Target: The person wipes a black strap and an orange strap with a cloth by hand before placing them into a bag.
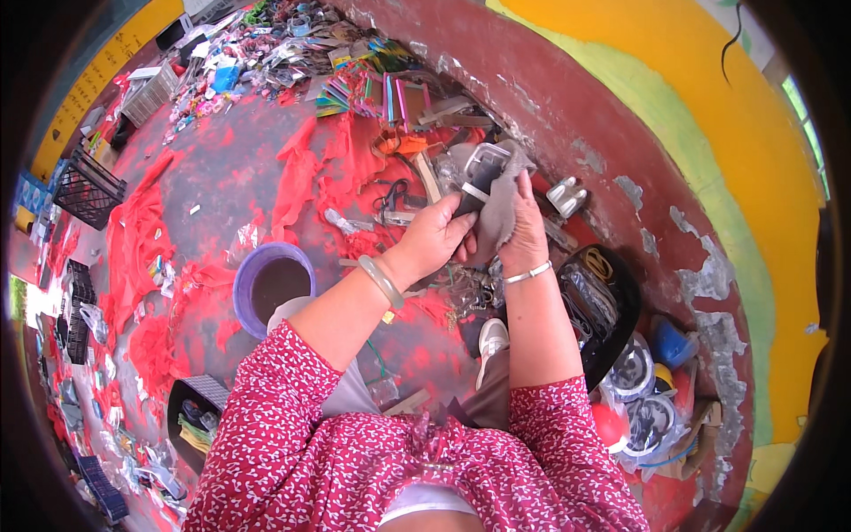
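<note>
In front of me my left hand (434, 235) is closed round the lower part of a black handheld device (472, 197). The device has a white band and a pale, rounded rectangular frame at its far end; I cannot make out its exact kind. My right hand (523, 226) grips a grey cloth (502, 208) pressed along the device's right side. Part of the device is hidden behind the cloth and fingers. Left of my left forearm stands a purple bucket (242, 297) with dark, murky water in it.
A black bin (631, 306) of coiled cables stands by my right forearm, near plastic-wrapped round items (651, 421). The peeling red wall (612, 168) curves along the right. Red cloth (297, 173) and colourful clutter (266, 62) cover the floor; a black crate (89, 188) lies far left.
</note>
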`<action>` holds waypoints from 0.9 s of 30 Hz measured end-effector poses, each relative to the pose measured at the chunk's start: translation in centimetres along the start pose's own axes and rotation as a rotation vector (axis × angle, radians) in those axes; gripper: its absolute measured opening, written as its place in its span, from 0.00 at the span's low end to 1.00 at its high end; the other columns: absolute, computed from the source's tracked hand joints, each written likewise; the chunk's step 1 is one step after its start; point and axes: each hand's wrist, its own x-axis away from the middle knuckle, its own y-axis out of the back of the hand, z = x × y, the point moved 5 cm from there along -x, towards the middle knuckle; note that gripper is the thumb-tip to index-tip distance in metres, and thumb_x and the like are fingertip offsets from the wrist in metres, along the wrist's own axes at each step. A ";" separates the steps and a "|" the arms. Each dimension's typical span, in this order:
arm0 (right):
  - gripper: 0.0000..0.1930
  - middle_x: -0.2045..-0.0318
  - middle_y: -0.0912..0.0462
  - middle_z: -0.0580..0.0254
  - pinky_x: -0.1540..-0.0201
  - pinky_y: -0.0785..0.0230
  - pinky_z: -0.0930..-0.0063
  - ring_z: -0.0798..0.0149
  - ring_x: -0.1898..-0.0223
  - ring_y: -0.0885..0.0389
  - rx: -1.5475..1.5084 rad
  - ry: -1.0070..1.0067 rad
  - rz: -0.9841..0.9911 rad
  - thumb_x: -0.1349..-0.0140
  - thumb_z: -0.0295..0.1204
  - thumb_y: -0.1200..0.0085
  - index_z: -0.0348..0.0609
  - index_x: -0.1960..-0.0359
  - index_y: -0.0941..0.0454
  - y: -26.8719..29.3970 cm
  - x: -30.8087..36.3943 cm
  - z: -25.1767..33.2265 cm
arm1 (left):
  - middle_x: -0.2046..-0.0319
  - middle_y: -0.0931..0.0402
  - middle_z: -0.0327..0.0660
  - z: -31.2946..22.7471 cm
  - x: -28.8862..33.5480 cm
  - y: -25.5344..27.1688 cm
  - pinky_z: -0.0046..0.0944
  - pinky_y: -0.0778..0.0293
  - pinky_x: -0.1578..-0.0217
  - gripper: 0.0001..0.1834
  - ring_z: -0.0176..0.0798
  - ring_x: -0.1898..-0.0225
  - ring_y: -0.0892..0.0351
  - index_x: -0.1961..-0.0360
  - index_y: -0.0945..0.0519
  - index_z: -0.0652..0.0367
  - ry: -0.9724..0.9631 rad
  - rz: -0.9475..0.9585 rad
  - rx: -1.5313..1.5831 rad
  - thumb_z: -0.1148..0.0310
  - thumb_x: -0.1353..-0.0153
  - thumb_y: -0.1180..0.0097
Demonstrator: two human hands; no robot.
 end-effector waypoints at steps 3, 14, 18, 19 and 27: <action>0.16 0.64 0.24 0.63 0.64 0.29 0.74 0.67 0.67 0.24 0.253 0.050 -0.126 0.42 0.24 0.50 0.44 0.52 0.34 0.9 -0.5 -0.9 | 0.80 0.28 0.37 0.2 0.2 -0.9 0.26 0.31 0.80 0.09 0.27 0.83 0.30 0.60 0.31 0.62 0.082 0.084 -0.044 0.70 0.37 0.61; 0.11 0.73 0.24 0.67 0.70 0.32 0.78 0.71 0.73 0.26 0.260 0.089 -0.311 0.37 0.38 0.54 0.44 0.65 0.27 2.3 -0.4 0.4 | 0.81 0.28 0.36 1.0 -0.1 -1.8 0.25 0.33 0.82 0.08 0.26 0.84 0.30 0.64 0.30 0.62 0.104 0.196 -0.010 0.69 0.36 0.60; 0.10 0.68 0.23 0.67 0.62 0.29 0.73 0.68 0.67 0.24 0.257 -0.001 -0.156 0.44 0.26 0.46 0.42 0.60 0.28 1.5 0.0 0.5 | 0.82 0.28 0.37 0.9 0.0 -0.9 0.25 0.32 0.82 0.08 0.27 0.84 0.30 0.65 0.30 0.62 0.195 0.228 0.004 0.69 0.37 0.60; 0.11 0.68 0.23 0.66 0.63 0.29 0.73 0.68 0.68 0.24 0.280 0.014 -0.174 0.45 0.25 0.45 0.42 0.60 0.28 1.6 0.0 0.4 | 0.82 0.28 0.37 1.1 -0.1 -0.8 0.25 0.32 0.82 0.08 0.27 0.84 0.30 0.66 0.30 0.62 0.220 0.248 -0.019 0.70 0.37 0.60; 0.10 0.79 0.26 0.70 0.75 0.37 0.79 0.74 0.78 0.31 0.525 0.080 -0.498 0.46 0.33 0.42 0.40 0.70 0.25 4.2 -0.6 -0.2 | 0.81 0.28 0.37 1.4 0.0 -1.4 0.25 0.33 0.82 0.07 0.27 0.83 0.30 0.68 0.30 0.61 0.165 0.278 -0.086 0.70 0.38 0.59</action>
